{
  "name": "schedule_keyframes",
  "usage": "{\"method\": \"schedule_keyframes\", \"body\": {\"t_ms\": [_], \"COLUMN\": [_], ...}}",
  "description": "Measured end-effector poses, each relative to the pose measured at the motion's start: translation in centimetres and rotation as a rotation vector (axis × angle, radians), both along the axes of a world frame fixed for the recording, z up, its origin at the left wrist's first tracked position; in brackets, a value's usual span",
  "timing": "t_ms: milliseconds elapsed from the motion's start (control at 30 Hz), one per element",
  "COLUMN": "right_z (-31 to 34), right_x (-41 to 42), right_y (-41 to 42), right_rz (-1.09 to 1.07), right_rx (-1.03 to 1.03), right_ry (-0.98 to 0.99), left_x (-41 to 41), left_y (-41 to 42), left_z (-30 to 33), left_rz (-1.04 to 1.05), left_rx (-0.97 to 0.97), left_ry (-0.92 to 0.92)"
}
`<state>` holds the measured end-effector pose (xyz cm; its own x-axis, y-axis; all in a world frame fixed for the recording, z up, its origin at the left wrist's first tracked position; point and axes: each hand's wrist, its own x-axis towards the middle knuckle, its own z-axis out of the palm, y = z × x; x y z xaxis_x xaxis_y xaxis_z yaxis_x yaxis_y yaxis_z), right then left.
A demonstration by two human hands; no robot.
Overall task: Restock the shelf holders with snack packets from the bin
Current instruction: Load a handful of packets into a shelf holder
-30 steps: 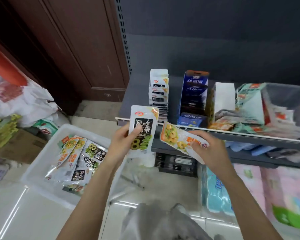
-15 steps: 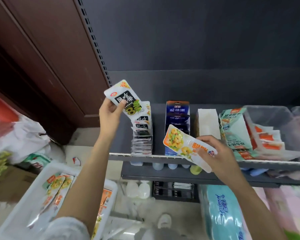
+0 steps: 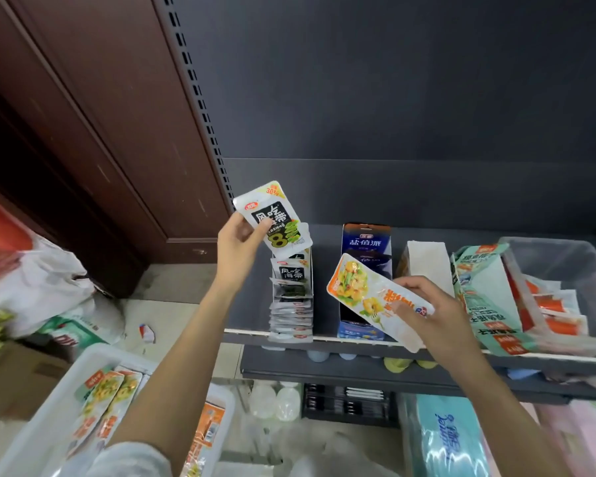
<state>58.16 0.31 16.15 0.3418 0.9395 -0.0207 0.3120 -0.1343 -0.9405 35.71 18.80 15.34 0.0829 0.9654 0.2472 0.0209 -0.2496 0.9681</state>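
my left hand [image 3: 236,246] pinches the seaweed packet [image 3: 272,218] just above its full holder [image 3: 291,297] | my right hand [image 3: 434,311] grips the orange packet [image 3: 369,297] before the blue holder [image 3: 365,242] | risk: crammed row buckles (corner-only pinch), packet slips toward the bin [image 3: 49,407] below my left arm

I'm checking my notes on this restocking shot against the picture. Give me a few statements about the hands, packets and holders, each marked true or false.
1. The left hand holds a black-and-white seaweed packet above the holder of matching packets. True.
2. The right hand is empty. False: it grips an orange-and-yellow packet.
3. The white bin at lower left has packets in it. True.
4. The blue display box stands left of the seaweed holder. False: it stands to its right.
5. The seaweed packet is already tucked into its holder. False: it is in the hand, above the stack.
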Motion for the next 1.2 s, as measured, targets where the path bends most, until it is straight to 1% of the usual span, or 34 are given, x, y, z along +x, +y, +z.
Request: {"method": "schedule_keyframes", "body": {"t_ms": [100, 200, 333, 400, 500, 567, 633, 700, 767, 800, 833, 933, 967, 1067, 1100, 1167, 1200], "right_z": [-0.3, -0.5, -0.9, -1.1, -1.2, -1.2, -1.3, -1.3, -1.4, -1.5, -1.7, -2.0, -2.1, -2.2, -2.2, -2.0, -1.7], "right_x": [0.0, 0.2, 0.2, 0.1, -0.2, -0.4, -0.5, -0.6, -0.6, -0.6, -0.6, -0.8, -0.9, -1.0, -1.0, -1.0, -1.0], "right_y": [0.1, 0.1, 0.3, 0.4, 0.5, 0.6, 0.7, 0.7, 0.8, 0.9, 1.0, 1.3, 1.4, 1.6, 1.6, 1.6, 1.6], "right_rz": [-0.010, -0.014, -0.031, -0.021, -0.002, 0.006, 0.010, 0.012, 0.013, 0.014, 0.013, 0.009, 0.008, 0.011, 0.014, 0.029, 0.039], "right_rx": [-0.015, -0.021, -0.035, -0.038, -0.040, -0.043, -0.046, -0.039, -0.034, -0.037, -0.041, -0.049, -0.050, -0.053, -0.049, -0.035, -0.022], "right_ry": [0.012, 0.027, 0.088, 0.103, 0.117, 0.126, 0.142, 0.152, 0.149, 0.144, 0.139, 0.132, 0.130, 0.114, 0.094, 0.028, -0.018], "left_x": [0.3, 0.0, -0.1, -0.1, -0.6, -1.3, -2.0, -2.4, -2.7, -2.8, -3.0, -3.1, -3.0, -2.5, -2.4, -2.3, -2.1], "left_y": [0.0, 0.6, 1.1, 0.8, 0.2, 0.1, 0.2, 0.0, -0.1, -0.2, 0.0, 0.7, 0.8, 0.7, 0.7, 0.6, 0.4], "left_z": [-0.1, 1.2, 1.4, 0.4, -1.6, -3.1, -4.4, -5.1, -4.9, -4.6, -4.6, -4.6, -4.7, -4.5, -4.4, -3.9, -3.4], "left_rz": [0.013, 0.030, -0.129, -0.210, -0.257, -0.236, -0.152, -0.055, -0.041, -0.047, -0.051, -0.106, -0.130, -0.144, -0.144, -0.152, -0.116], "left_rx": [0.002, 0.064, 0.107, 0.076, -0.010, -0.053, -0.103, -0.098, -0.041, -0.016, 0.008, 0.092, 0.119, 0.177, 0.209, 0.243, 0.302], "left_ry": [-0.028, -0.045, 0.115, 0.173, 0.224, 0.295, 0.394, 0.396, 0.364, 0.390, 0.444, 0.685, 0.722, 0.680, 0.713, 0.901, 0.998]}}
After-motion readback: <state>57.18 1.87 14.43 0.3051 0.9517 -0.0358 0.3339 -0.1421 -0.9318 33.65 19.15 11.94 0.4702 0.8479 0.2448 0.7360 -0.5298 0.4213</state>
